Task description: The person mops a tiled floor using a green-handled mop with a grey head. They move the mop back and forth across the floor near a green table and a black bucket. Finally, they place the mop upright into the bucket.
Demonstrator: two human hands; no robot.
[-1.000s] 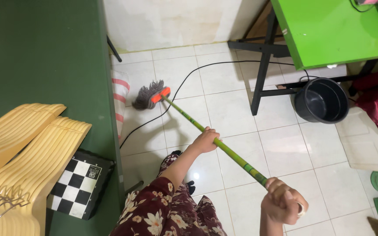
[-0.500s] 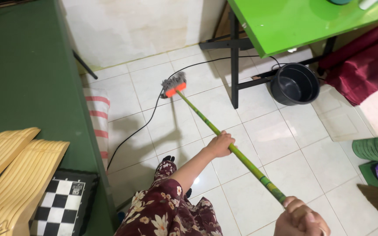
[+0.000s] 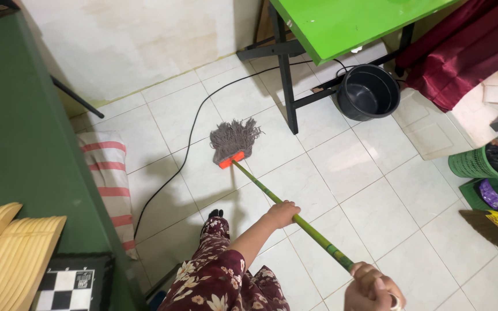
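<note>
Stringy grey yarn mop head, glossy green handle, shiny white floor tiles.

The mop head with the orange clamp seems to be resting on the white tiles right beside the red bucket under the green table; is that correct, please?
Not quite: the bucket is black, not red, as the head view shows. The rest stands: the mop head with its orange clamp lies on the white tiles, near the bucket under the green table, with both hands on the green handle.

The white tiled floor is occupied by a grey mop head, black cable, black bucket, striped cloth and green basket.
</note>
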